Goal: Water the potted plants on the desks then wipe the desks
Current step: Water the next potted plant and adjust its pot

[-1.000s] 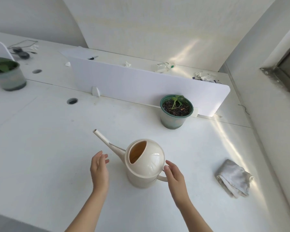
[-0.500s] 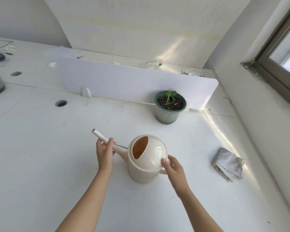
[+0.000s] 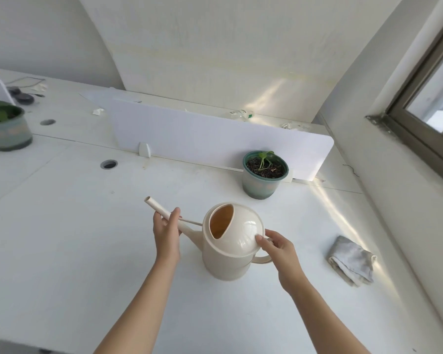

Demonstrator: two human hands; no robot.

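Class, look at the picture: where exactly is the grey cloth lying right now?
In the head view the grey cloth lies crumpled on the white desk at the right, near the wall under the window, apart from the watering can and untouched by either hand.

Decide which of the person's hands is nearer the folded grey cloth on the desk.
Right. The right hand grips the watering can's handle, just left of the cloth; the left hand holds the spout, beyond the can.

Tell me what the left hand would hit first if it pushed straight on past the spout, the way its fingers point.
Likely nothing soon: past the spout the left hand faces bare desk, then the divider. Depth is hard to judge.
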